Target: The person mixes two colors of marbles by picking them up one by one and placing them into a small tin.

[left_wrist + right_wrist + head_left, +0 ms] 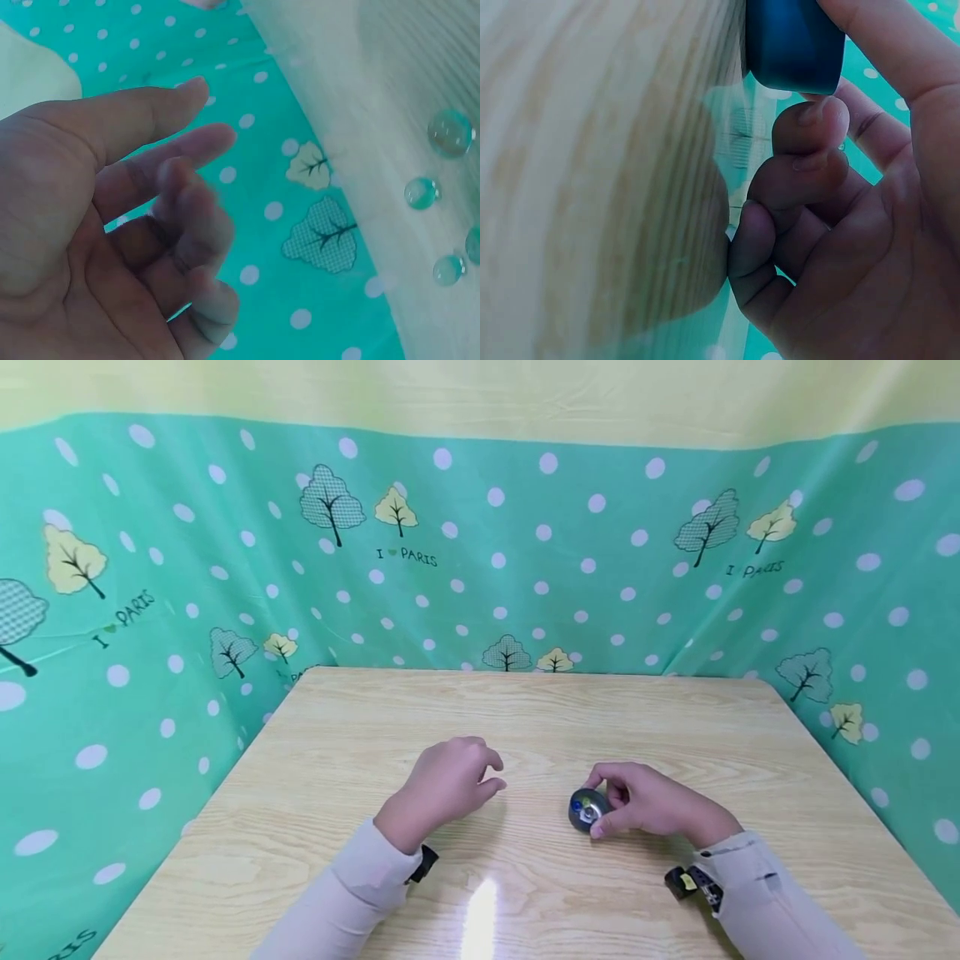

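My right hand (648, 799) pinches a small dark round container (576, 820) between thumb and fingers, right at the tabletop. Blue, green-yellow and shiny silvery spots show within its top. From the right wrist, the container (795, 49) shows a smooth, blue-tinted side, while the other fingers curl below it. Left of it, my left hand (452, 777) hovers over the table with fingers loosely bent and nothing in its grasp. In the left wrist view, several clear balls (450, 133) appear on the table surface beyond the left hand (150, 217).
The light wooden table (360, 710) carries a bright light reflection near its front. A green dotted cloth (517, 585) with printed trees hangs around the back and sides. Small black devices sit at both wrists, such as the right wrist camera (680, 883).
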The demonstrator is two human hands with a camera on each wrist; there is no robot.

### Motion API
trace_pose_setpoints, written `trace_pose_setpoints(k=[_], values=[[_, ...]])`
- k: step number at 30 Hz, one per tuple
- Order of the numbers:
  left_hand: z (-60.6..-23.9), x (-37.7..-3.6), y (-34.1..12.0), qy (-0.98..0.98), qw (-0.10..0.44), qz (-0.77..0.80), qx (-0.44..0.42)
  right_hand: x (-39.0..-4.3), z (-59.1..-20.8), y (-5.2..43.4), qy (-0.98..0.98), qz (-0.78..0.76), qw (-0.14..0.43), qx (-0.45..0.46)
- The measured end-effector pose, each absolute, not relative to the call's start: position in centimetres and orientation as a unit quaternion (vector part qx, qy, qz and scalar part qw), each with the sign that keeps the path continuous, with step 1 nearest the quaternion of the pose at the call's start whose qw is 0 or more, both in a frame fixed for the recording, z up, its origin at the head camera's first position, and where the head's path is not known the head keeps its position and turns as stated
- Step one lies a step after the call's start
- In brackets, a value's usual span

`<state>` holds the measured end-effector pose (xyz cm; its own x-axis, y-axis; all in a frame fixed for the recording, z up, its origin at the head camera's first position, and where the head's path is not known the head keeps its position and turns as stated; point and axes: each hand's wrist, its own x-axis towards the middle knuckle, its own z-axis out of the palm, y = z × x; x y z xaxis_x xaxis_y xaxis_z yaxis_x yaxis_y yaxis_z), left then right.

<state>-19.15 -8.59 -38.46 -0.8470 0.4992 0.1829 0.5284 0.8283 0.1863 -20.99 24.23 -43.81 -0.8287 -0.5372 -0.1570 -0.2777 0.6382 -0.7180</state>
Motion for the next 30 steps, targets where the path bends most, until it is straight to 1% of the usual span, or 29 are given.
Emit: trace_pose_setpoints(k=[11,30], values=[[-37.2,-19.5,-10.6,-0.962,0.063,-0.127,-0.233,-21.0,-43.9,23.9,0.885,-0.362,0.179,-0.232],[-37.1,-20.4,-11.9,-0.973,0.017,-0.13,-0.191,-20.8,-43.6,24.2,0.884,-0.365,0.187,-0.223]])
